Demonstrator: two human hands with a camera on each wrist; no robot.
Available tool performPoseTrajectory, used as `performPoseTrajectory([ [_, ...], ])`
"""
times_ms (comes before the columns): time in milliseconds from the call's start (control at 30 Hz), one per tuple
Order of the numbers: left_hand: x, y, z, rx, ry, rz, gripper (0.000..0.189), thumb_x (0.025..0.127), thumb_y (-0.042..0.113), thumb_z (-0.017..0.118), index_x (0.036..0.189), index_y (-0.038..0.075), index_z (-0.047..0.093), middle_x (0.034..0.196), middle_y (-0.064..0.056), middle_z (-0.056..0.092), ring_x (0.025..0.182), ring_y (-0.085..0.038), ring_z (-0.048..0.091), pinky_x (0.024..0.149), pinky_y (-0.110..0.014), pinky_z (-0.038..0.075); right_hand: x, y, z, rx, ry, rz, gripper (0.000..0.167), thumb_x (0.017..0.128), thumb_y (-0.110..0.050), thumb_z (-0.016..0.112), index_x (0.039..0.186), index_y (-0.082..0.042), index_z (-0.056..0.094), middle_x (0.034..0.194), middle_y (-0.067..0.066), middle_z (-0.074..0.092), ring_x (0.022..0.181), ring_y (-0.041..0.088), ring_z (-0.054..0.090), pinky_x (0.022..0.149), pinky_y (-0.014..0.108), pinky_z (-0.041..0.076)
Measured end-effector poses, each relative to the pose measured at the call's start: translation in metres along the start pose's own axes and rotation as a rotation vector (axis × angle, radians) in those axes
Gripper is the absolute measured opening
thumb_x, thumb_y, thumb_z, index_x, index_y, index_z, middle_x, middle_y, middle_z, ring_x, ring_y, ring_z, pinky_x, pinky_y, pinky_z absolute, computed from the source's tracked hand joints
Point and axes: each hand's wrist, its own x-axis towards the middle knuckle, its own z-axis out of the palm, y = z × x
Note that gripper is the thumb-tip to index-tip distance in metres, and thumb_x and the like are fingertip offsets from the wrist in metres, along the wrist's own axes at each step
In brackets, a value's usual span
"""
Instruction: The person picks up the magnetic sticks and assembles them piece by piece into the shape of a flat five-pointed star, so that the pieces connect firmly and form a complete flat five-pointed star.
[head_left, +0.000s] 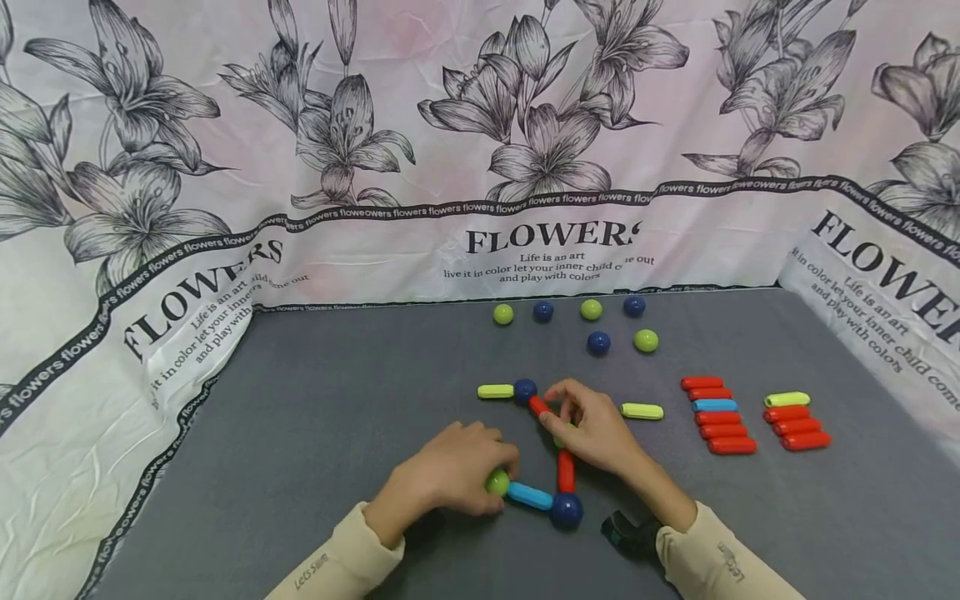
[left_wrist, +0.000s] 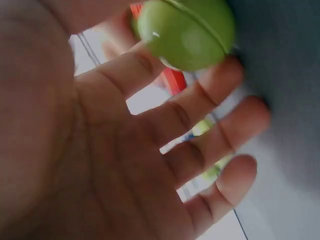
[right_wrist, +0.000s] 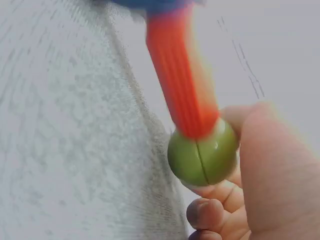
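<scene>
A chain of rods and balls runs between the two hands on the grey table. My left hand (head_left: 457, 471) pinches a green ball (head_left: 497, 482) between thumb and index finger; the other fingers are spread in the left wrist view. From that ball a light blue rod (head_left: 530, 496) leads to a dark blue ball (head_left: 566, 511), then a red rod (head_left: 566, 472). My right hand (head_left: 592, 429) grips another green ball (right_wrist: 202, 155), partly hidden in the head view. Beyond it, a second red rod (head_left: 538, 407) meets a dark blue ball (head_left: 525, 390) with a yellow-green rod (head_left: 495, 391).
Loose green balls (head_left: 646, 340) and dark blue balls (head_left: 598, 342) lie at the back. Rods in two stacks, mostly red rods (head_left: 723, 431), sit at the right. A lone yellow-green rod (head_left: 642, 411) lies beside the right hand. Flower-printed cloth (head_left: 555, 250) borders the table.
</scene>
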Motion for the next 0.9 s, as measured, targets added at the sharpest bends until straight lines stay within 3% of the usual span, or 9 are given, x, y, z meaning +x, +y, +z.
performPoseTrajectory([
  [133,-0.005,-0.034,-0.009,-0.09,0.077,-0.144,0.029,0.084,0.02,0.081,0.112,0.025,0.072,0.102,0.003,0.064,0.088,-0.015,0.055,0.078,-0.038,0.047,-0.001,0.0,0.0,0.028,-0.006,-0.032,0.015,0.09,-0.015,0.075,0.097,-0.013,0.062,0.063,-0.007,0.055,0.049,0.002,0.045,0.048,0.021,0.037],
  [267,-0.007,-0.055,-0.009,-0.104,0.193,-0.276,0.04,0.09,0.018,0.076,0.128,0.018,0.066,0.117,-0.006,0.068,0.102,-0.026,0.065,0.087,-0.047,0.053,-0.003,-0.001,0.0,0.143,-0.093,-0.095,0.015,0.094,-0.014,0.073,0.083,-0.015,0.062,0.06,-0.008,0.054,0.049,0.0,0.045,0.047,0.02,0.037],
  [333,-0.006,-0.06,-0.008,-0.095,0.241,-0.348,0.042,0.093,0.019,0.072,0.133,0.015,0.062,0.117,-0.009,0.071,0.096,-0.028,0.068,0.08,-0.046,0.054,-0.003,-0.001,0.0,0.219,-0.105,-0.136,0.025,0.096,-0.011,0.069,0.073,-0.014,0.061,0.057,-0.006,0.051,0.048,0.0,0.044,0.045,0.021,0.037],
  [400,-0.005,-0.061,-0.008,-0.111,0.278,-0.414,0.039,0.097,0.021,0.067,0.134,0.013,0.06,0.108,-0.012,0.073,0.08,-0.027,0.066,0.068,-0.043,0.052,-0.002,0.0,0.0,0.253,-0.041,-0.171,0.031,0.097,-0.008,0.067,0.067,-0.013,0.059,0.057,-0.003,0.049,0.048,0.002,0.043,0.044,0.022,0.036],
  [467,-0.002,-0.06,-0.008,-0.169,0.299,-0.447,0.037,0.101,0.023,0.061,0.136,0.011,0.058,0.1,-0.012,0.073,0.068,-0.024,0.06,0.059,-0.039,0.047,-0.001,0.0,0.0,0.225,0.062,-0.182,0.024,0.096,-0.007,0.068,0.073,-0.011,0.063,0.066,-0.001,0.055,0.056,0.006,0.046,0.049,0.024,0.038],
  [533,0.0,-0.057,-0.007,-0.24,0.29,-0.461,0.038,0.103,0.029,0.056,0.136,0.011,0.058,0.097,-0.012,0.072,0.067,-0.022,0.057,0.06,-0.039,0.045,0.0,0.002,0.0,0.122,0.13,-0.168,0.004,0.095,-0.01,0.07,0.092,-0.011,0.071,0.088,0.002,0.064,0.075,0.011,0.053,0.066,0.026,0.041],
  [667,0.005,-0.051,-0.002,-0.317,0.226,-0.469,0.052,0.097,0.048,0.062,0.134,0.011,0.058,0.095,-0.006,0.068,0.075,-0.021,0.058,0.067,-0.038,0.045,0.0,0.005,0.002,-0.033,0.057,-0.135,0.038,0.096,-0.017,0.07,0.133,-0.015,0.066,0.131,0.005,0.064,0.113,0.021,0.05,0.088,0.038,0.031],
  [733,0.007,-0.051,0.001,-0.317,0.207,-0.472,0.054,0.092,0.05,0.068,0.13,0.012,0.058,0.091,-0.004,0.066,0.076,-0.02,0.058,0.067,-0.037,0.046,0.0,0.006,0.002,-0.049,0.021,-0.135,0.037,0.095,-0.019,0.071,0.132,-0.016,0.067,0.128,0.003,0.067,0.112,0.021,0.051,0.086,0.038,0.028],
  [900,0.004,-0.062,0.001,-0.286,0.249,-0.491,0.047,0.09,0.038,0.076,0.129,0.017,0.06,0.108,-0.006,0.071,0.086,-0.023,0.064,0.075,-0.043,0.051,-0.002,0.006,0.002,0.037,-0.037,-0.192,0.018,0.092,-0.017,0.075,0.109,-0.021,0.075,0.099,-0.008,0.072,0.09,0.012,0.059,0.082,0.034,0.037],
])
